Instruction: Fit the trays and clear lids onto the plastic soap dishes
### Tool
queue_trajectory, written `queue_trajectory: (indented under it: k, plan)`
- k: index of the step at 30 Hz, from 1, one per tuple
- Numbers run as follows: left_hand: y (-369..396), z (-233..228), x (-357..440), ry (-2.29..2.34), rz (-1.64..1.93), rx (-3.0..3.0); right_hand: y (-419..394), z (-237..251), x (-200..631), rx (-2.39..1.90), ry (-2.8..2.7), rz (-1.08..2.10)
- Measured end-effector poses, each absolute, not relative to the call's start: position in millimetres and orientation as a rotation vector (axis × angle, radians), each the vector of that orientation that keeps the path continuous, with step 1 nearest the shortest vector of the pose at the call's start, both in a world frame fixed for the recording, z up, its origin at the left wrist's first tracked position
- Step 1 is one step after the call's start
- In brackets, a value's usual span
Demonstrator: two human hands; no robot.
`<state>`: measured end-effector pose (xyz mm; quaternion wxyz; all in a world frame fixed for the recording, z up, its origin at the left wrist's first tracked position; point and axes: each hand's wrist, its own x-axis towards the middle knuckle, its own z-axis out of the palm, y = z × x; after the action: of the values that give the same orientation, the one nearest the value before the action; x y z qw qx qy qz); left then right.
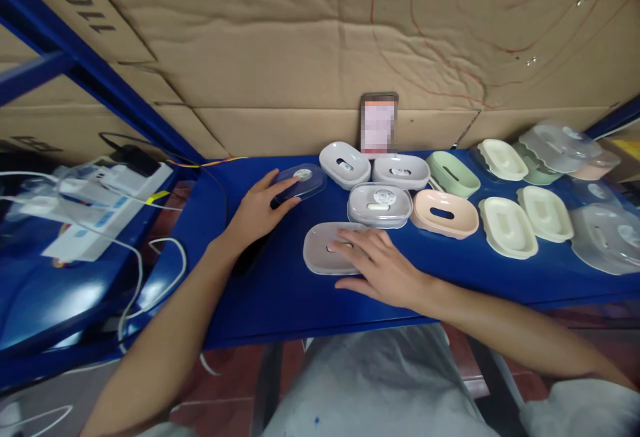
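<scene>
My left hand (260, 209) lies at the left end of a clear oval lid (313, 185) with a round sticker, thumb and fingers spread over its edge. In front of me, the stretched fingers of my right hand (383, 265) rest across a greyish oval soap dish (317, 257), partly covering its middle slot. Just behind that dish sits a grey soap dish with a clear cover (380, 213). Further back are two pale grey dishes, one at the left (337, 167) and one beside it (417, 173). A peach soap dish (445, 220) and a green one (455, 173) stand to their right.
A phone (379, 127) leans on the cardboard wall (280, 57). Cream dishes (507, 240) and stacked clear covers (607, 243) occupy the right side of the blue table (280, 310). Power strips (95, 223) with white cables lie at the left, near a blue metal frame (115, 103).
</scene>
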<state>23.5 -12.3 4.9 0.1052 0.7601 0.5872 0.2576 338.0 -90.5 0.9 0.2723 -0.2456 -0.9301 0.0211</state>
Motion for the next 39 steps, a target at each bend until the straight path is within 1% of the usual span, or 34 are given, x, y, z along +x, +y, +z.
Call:
queue_trajectory:
  k: [3, 6, 8, 11, 15, 19, 28, 39]
  plan:
    - [-30.7, 30.3, 28.0, 1.484, 0.815, 2.182, -84.1, 13.5, 350.7, -0.756, -2.354, 0.11]
    - [-50.1, 52.4, 33.5, 1.17, 0.731, 2.059, -78.9, 24.4, 362.9, -0.829, -2.304, 0.129]
    - [-59.0, 57.5, 39.3, 1.067, 0.628, 2.081, -76.9, 27.4, 366.9, -0.797, -2.37, 0.143]
    - [-64.4, 50.7, 48.9, 0.986, 0.496, 2.165, -76.3, 23.9, 366.2, -0.739, -2.528, 0.149]
    - [-63.5, 37.5, 54.2, 1.007, 0.418, 2.203, -77.8, 11.6, 360.3, -0.705, -2.669, 0.135]
    - [-65.4, 36.1, 51.4, 1.026, 0.316, 2.213, -79.0, 4.0, 355.7, -0.674, -2.716, 0.114]
    - [-75.7, 23.9, 60.8, 1.043, 0.242, 2.259, -78.6, 5.1, 354.2, -0.537, -2.76, 0.155]
    - [-85.7, 21.0, 68.5, 1.16, 0.177, 2.509, -79.2, 2.6, 356.1, -0.447, -2.76, 0.111]
